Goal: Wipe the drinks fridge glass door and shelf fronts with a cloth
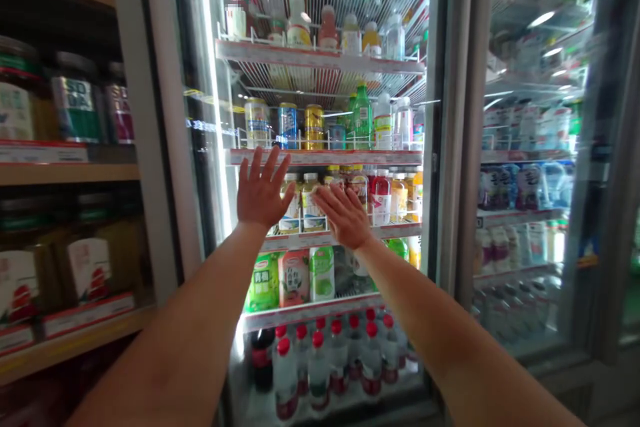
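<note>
I face a lit drinks fridge with a glass door (320, 113). My left hand (261, 192) is raised flat with its fingers spread upward, level with the middle shelf. My right hand (343, 213) lies flat beside it, fingers stretched out toward the left. Both palms are turned to the glass and hold nothing; I cannot tell whether they touch it. Behind them stands a row of small bottles (385, 195) on a wire shelf. Cans (285, 124) stand one shelf higher. Green and pink cartons (295, 277) sit one shelf lower.
Red-capped bottles (330, 360) fill the fridge's bottom shelf. To the left, wooden shelves (70, 173) carry jars and boxes with red price strips. To the right stands a second fridge with a glass door (530, 167), full of pale bottles.
</note>
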Motion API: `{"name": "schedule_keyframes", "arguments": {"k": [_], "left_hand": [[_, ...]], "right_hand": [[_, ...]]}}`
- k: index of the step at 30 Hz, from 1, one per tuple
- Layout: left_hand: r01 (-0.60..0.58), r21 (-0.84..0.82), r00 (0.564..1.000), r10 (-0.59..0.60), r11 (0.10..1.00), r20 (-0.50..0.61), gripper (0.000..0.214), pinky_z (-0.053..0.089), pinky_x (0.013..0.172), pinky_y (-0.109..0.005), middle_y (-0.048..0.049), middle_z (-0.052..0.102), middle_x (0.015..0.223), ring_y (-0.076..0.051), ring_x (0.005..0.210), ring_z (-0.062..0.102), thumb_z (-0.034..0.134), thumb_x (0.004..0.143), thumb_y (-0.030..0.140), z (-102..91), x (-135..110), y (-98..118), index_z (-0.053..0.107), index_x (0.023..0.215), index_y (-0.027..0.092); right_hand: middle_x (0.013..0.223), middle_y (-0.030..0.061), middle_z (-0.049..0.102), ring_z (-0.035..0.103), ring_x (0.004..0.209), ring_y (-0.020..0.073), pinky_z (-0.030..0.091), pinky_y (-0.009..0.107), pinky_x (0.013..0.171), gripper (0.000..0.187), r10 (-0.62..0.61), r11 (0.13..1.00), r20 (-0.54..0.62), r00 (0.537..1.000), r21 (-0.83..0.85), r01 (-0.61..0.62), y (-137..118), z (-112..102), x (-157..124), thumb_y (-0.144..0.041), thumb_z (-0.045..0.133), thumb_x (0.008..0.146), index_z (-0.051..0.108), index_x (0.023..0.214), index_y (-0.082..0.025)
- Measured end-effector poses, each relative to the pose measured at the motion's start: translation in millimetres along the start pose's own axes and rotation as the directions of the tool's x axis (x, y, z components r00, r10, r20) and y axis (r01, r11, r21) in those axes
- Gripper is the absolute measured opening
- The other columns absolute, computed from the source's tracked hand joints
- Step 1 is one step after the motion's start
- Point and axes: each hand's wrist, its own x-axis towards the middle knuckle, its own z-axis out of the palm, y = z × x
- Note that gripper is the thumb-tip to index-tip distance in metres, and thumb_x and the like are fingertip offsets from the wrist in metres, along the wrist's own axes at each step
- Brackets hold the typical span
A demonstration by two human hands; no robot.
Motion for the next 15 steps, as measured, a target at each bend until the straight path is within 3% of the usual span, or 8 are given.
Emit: {"name": "schedule_keyframes", "arguments": {"k": [4,5,10,12,15], "left_hand": [[0.007,-0.02,1.0,-0.007,1.0,0.001,0.062,0.01,0.127,-0.057,-0.0041,0.028,0.166,-0.033,0.155,0.013,0.053,0.1,0.039,0.1,-0.3,-0.3,0.037,0.159,0.028],[0.007,-0.025,1.0,-0.007,1.0,0.0,0.062,0.01,0.127,-0.057,-0.0038,0.027,0.166,-0.033,0.155,0.013,0.053,0.1,0.039,0.4,-0.5,-0.6,0.036,0.159,0.028],[0.004,-0.02,1.0,-0.004,1.0,-0.003,0.062,0.009,0.127,-0.057,-0.0033,0.026,0.166,-0.033,0.156,0.012,0.052,0.101,0.04,1.1,-1.1,-1.5,0.036,0.16,0.028],[0.009,-0.024,1.0,-0.009,1.0,0.002,0.062,0.009,0.127,-0.056,-0.0027,0.026,0.166,-0.032,0.156,0.012,0.053,0.101,0.04,1.1,-1.2,-1.3,0.036,0.16,0.028],[0.004,-0.012,1.0,-0.004,1.0,0.005,0.062,0.009,0.127,-0.056,-0.0039,0.026,0.166,-0.033,0.156,0.012,0.052,0.101,0.04,0.7,-1.1,-1.0,0.036,0.159,0.026]], "right_hand": [[0.159,-0.0011,0.043,0.032,0.152,0.0193,0.026,0.044,0.126,0.056,0.257,0.965,-0.097,0.961,-0.031,-0.261,-3.2,-0.4,-1.3,-0.021,0.039,0.102,0.038,0.157,-0.029],[0.159,-0.0004,0.044,0.032,0.152,0.0199,0.027,0.044,0.126,0.055,0.274,0.96,-0.113,0.955,-0.032,-0.279,-3.5,-0.1,-1.7,-0.021,0.039,0.102,0.039,0.157,-0.028],[0.157,-0.0044,0.045,0.033,0.152,0.0179,0.025,0.041,0.127,0.054,0.052,0.998,-0.052,0.997,-0.027,-0.054,-4.5,1.6,-4.2,-0.023,0.042,0.102,0.04,0.155,-0.032],[0.157,-0.0016,0.047,0.035,0.15,0.0193,0.027,0.043,0.125,0.055,0.17,0.984,-0.131,0.977,-0.033,-0.175,-4.9,3.3,-4.7,-0.021,0.039,0.102,0.038,0.157,-0.03],[0.156,0.0043,0.048,0.034,0.151,0.0239,0.03,0.046,0.122,0.058,0.353,0.929,-0.255,0.9,-0.02,-0.37,-5.3,4.8,-5.5,-0.02,0.036,0.102,0.033,0.16,-0.024]]}}
